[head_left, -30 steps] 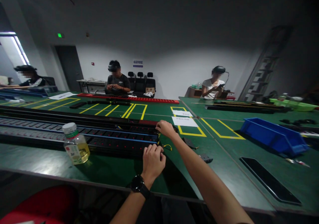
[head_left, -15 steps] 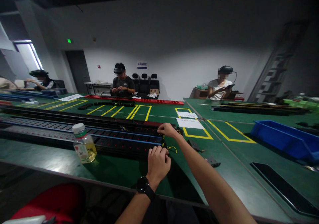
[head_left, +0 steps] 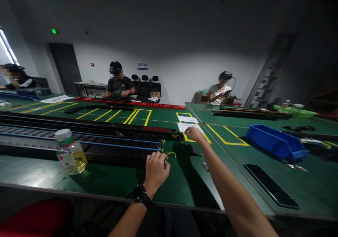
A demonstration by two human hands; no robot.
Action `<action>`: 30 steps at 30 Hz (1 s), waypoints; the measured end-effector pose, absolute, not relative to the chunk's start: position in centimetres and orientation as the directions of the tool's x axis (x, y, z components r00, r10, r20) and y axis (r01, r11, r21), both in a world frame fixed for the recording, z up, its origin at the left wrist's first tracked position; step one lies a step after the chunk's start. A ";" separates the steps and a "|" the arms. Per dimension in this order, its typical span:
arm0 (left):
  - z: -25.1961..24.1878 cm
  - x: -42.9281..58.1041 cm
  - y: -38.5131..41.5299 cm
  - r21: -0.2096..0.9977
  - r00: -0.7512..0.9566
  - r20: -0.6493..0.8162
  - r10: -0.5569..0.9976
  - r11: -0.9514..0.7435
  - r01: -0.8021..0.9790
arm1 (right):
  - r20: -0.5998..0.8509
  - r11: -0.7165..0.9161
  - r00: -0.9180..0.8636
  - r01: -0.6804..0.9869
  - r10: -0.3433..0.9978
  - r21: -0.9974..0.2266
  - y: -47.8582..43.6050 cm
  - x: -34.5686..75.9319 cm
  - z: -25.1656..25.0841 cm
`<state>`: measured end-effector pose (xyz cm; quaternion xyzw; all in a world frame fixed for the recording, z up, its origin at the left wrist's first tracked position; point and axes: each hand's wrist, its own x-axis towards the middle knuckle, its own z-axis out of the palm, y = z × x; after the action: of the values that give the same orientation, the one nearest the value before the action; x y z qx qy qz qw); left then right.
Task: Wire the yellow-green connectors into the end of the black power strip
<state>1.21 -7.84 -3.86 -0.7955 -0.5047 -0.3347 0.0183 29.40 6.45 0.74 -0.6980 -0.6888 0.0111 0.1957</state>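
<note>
Several long black power strips [head_left: 105, 143] lie side by side across the green table [head_left: 126, 184]. My left hand [head_left: 156, 168], with a black watch on its wrist, rests curled on the near strip's right end, beside a yellow wire [head_left: 171, 154]. My right hand [head_left: 194, 134] reaches further out, past the far strip's right end, with its fingers curled next to a white paper sheet [head_left: 188, 127]. What its fingers hold, if anything, is too small to make out. A small black part [head_left: 191, 149] lies between the two hands.
A plastic bottle [head_left: 70, 152] of yellow liquid stands at the left front. A blue bin [head_left: 276, 142] and a flat black panel [head_left: 270, 185] lie to the right. Yellow tape marks boxes on the table. Three other people sit at the far side.
My right hand has moved off the far strip's end, rightwards toward the white paper. The left hand stays on the near strip's end. The view has shifted slightly.
</note>
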 end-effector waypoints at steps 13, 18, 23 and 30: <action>-4.0 1.1 -7.7 0.320 0.262 0.545 0.797 -0.486 0.813 | 0.232 -0.190 0.238 0.959 0.943 -0.210 5.9 28.0 -2.1; -4.1 1.2 -7.7 0.323 0.259 0.541 0.800 -0.482 0.815 | 0.206 -0.200 0.219 0.973 0.954 -0.112 5.7 28.1 -1.9; -3.9 1.2 -7.9 0.324 0.260 0.534 0.805 -0.478 0.816 | 0.185 -0.137 0.150 0.987 0.971 -0.080 6.2 25.9 -2.0; -3.8 1.3 -7.9 0.325 0.255 0.533 0.807 -0.473 0.819 | 0.172 -0.194 0.209 0.976 0.963 -0.101 6.3 23.0 -2.4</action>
<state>1.26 -7.87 -3.83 -0.7922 -0.5130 -0.3303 0.0089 23.01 6.31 -2.45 -0.7719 -0.6278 -0.0352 0.0940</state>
